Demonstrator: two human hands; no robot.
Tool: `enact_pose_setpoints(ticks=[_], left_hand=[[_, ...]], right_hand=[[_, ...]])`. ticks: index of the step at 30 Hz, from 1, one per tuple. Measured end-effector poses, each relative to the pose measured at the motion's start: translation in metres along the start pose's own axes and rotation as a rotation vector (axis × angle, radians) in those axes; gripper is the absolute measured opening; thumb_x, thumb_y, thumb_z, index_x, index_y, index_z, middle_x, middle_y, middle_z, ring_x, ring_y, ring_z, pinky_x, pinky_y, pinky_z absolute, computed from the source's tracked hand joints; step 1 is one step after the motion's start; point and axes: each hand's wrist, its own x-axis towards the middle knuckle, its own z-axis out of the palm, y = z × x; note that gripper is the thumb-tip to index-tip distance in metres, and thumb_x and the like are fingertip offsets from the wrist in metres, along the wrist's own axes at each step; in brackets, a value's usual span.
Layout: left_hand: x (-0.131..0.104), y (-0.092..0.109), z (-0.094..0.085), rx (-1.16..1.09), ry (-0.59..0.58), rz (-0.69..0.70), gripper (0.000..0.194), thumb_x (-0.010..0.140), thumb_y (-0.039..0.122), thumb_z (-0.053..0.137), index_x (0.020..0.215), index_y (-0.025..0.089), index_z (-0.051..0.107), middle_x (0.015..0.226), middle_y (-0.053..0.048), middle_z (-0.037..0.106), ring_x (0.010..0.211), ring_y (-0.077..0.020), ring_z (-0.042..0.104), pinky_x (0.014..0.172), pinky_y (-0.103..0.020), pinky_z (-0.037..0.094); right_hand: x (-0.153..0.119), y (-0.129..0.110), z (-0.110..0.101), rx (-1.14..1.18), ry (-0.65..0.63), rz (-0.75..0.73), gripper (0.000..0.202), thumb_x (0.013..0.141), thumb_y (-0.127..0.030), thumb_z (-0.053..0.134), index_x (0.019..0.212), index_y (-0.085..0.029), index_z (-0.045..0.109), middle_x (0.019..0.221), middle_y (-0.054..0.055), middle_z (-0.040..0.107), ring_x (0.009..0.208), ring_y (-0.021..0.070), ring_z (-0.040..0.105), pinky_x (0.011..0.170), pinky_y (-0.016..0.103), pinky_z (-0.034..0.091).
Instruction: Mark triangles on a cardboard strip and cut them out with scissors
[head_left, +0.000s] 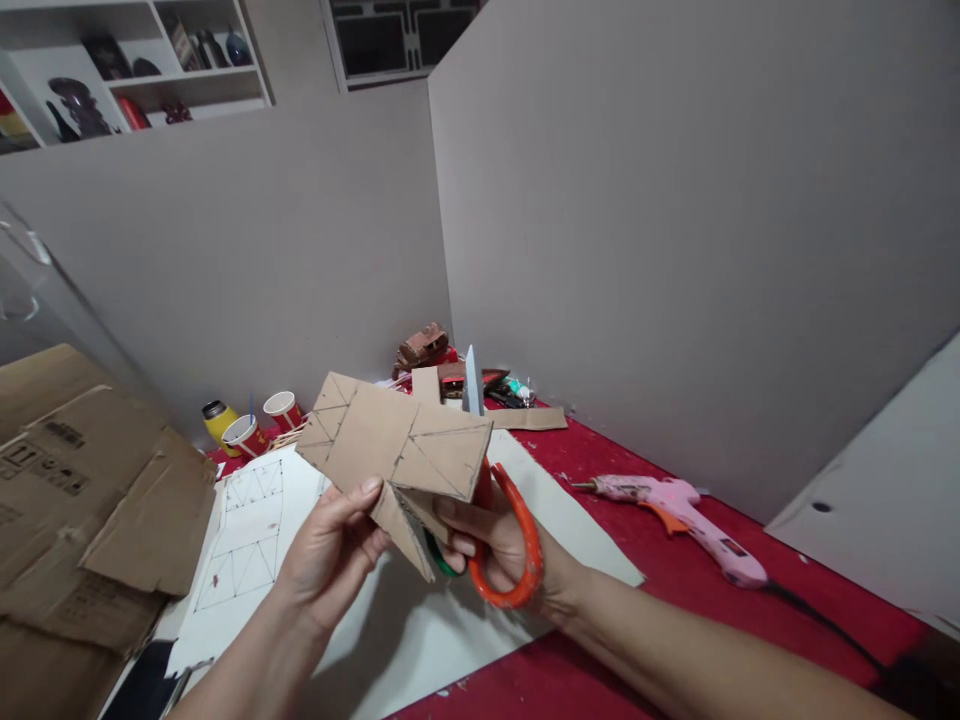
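Note:
A cardboard piece point(375, 425) with pencilled triangles at both ends is held up above the white paper; a narrow part hangs down from its lower edge. My left hand point(334, 545) pinches that lower edge between thumb and fingers. On the right, my right hand point(499, 540) has orange-handled scissors point(534, 545) around its fingers, blades pointing up behind the cardboard. The same hand's thumb and fingers also touch the hanging part. White paper point(255, 530) under the hands carries drawn truss-like lines at its left.
A pink glue gun point(675, 505) with a black cord lies on the red table point(600, 640) at right. Red cups point(246, 437) and a yellow bottle point(217, 422) stand back left. Cardboard boxes point(67, 500) fill the left side. Tools and a cardboard strip point(529, 419) lie by the wall.

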Motion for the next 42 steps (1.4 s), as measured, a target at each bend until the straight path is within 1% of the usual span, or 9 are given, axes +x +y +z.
enact_pose_setpoints(ticks=[4, 6, 11, 15, 20, 25, 29, 34, 42], left_hand=[[0.005, 0.031, -0.011, 0.111, 0.014, 0.164, 0.031, 0.056, 0.016, 0.089, 0.053, 0.015, 0.058, 0.041, 0.008, 0.050, 0.039, -0.0061, 0.052, 0.040, -0.014, 0.048], [0.005, 0.047, -0.018, 0.124, 0.029, 0.233, 0.038, 0.055, 0.018, 0.088, 0.045, 0.016, 0.051, 0.039, 0.007, 0.048, 0.036, -0.0046, 0.047, 0.040, -0.015, 0.046], [0.003, 0.071, -0.034, 0.135, 0.089, 0.420, 0.030, 0.057, 0.020, 0.086, 0.050, 0.015, 0.057, 0.045, 0.005, 0.055, 0.041, -0.0065, 0.053, 0.045, -0.016, 0.048], [0.002, 0.080, -0.040, 0.121, 0.119, 0.577, 0.030, 0.055, 0.018, 0.089, 0.054, 0.015, 0.059, 0.056, 0.003, 0.063, 0.054, -0.0083, 0.061, 0.054, -0.016, 0.052], [0.002, 0.083, -0.045, 0.155, 0.123, 0.654, 0.024, 0.057, 0.018, 0.092, 0.070, 0.015, 0.072, 0.067, 0.001, 0.071, 0.062, -0.0120, 0.067, 0.059, -0.020, 0.055], [0.003, 0.075, -0.046, 0.259, 0.041, 0.590, 0.019, 0.062, 0.017, 0.091, 0.072, 0.013, 0.076, 0.063, -0.001, 0.071, 0.058, -0.0117, 0.066, 0.058, -0.021, 0.056], [0.005, 0.070, -0.046, 0.367, -0.005, 0.576, 0.019, 0.067, 0.023, 0.089, 0.082, 0.016, 0.079, 0.073, -0.003, 0.076, 0.069, -0.0151, 0.071, 0.067, -0.023, 0.058], [0.008, 0.067, -0.046, 0.395, 0.009, 0.579, 0.023, 0.067, 0.025, 0.089, 0.087, 0.018, 0.079, 0.085, -0.006, 0.079, 0.082, -0.0212, 0.075, 0.077, -0.030, 0.060], [0.009, 0.065, -0.045, 0.475, 0.021, 0.598, 0.024, 0.068, 0.026, 0.087, 0.089, 0.017, 0.079, 0.084, -0.007, 0.079, 0.076, -0.0193, 0.073, 0.067, -0.025, 0.058]], right_hand=[[-0.002, -0.008, -0.007, -0.310, -0.005, 0.053, 0.039, 0.085, -0.050, 0.073, 0.073, -0.020, 0.052, 0.054, -0.008, 0.046, 0.042, 0.0074, 0.040, 0.039, 0.020, 0.043], [-0.003, -0.014, -0.009, -0.543, -0.008, 0.114, 0.043, 0.089, -0.059, 0.063, 0.075, -0.021, 0.048, 0.058, -0.008, 0.046, 0.044, 0.0083, 0.039, 0.038, 0.020, 0.041], [-0.002, -0.024, -0.006, -1.013, -0.160, 0.124, 0.045, 0.085, -0.055, 0.068, 0.071, -0.022, 0.042, 0.064, -0.007, 0.037, 0.056, 0.0104, 0.035, 0.050, 0.023, 0.035], [-0.001, -0.030, -0.007, -1.151, -0.187, 0.123, 0.048, 0.088, -0.062, 0.060, 0.071, -0.023, 0.037, 0.066, -0.006, 0.035, 0.061, 0.0124, 0.031, 0.055, 0.026, 0.031], [-0.011, -0.039, -0.017, -1.145, -0.295, -0.017, 0.053, 0.093, -0.073, 0.039, 0.085, -0.022, 0.045, 0.074, -0.004, 0.038, 0.065, 0.0147, 0.033, 0.058, 0.026, 0.032], [-0.022, -0.033, -0.004, -1.140, -0.479, 0.075, 0.049, 0.092, -0.069, 0.047, 0.079, -0.021, 0.043, 0.069, -0.005, 0.036, 0.060, 0.0125, 0.029, 0.052, 0.025, 0.028], [-0.021, -0.031, 0.007, -1.287, -0.455, 0.114, 0.039, 0.095, -0.051, 0.049, 0.071, -0.022, 0.036, 0.063, -0.006, 0.035, 0.056, 0.0111, 0.030, 0.050, 0.024, 0.027], [-0.019, -0.035, 0.010, -1.384, -0.438, 0.123, 0.039, 0.095, -0.051, 0.046, 0.070, -0.022, 0.038, 0.063, -0.005, 0.039, 0.056, 0.0116, 0.033, 0.051, 0.025, 0.028], [-0.023, -0.036, 0.016, -1.433, -0.386, 0.151, 0.038, 0.096, -0.048, 0.045, 0.069, -0.023, 0.037, 0.063, -0.005, 0.040, 0.058, 0.0126, 0.035, 0.054, 0.025, 0.030]])
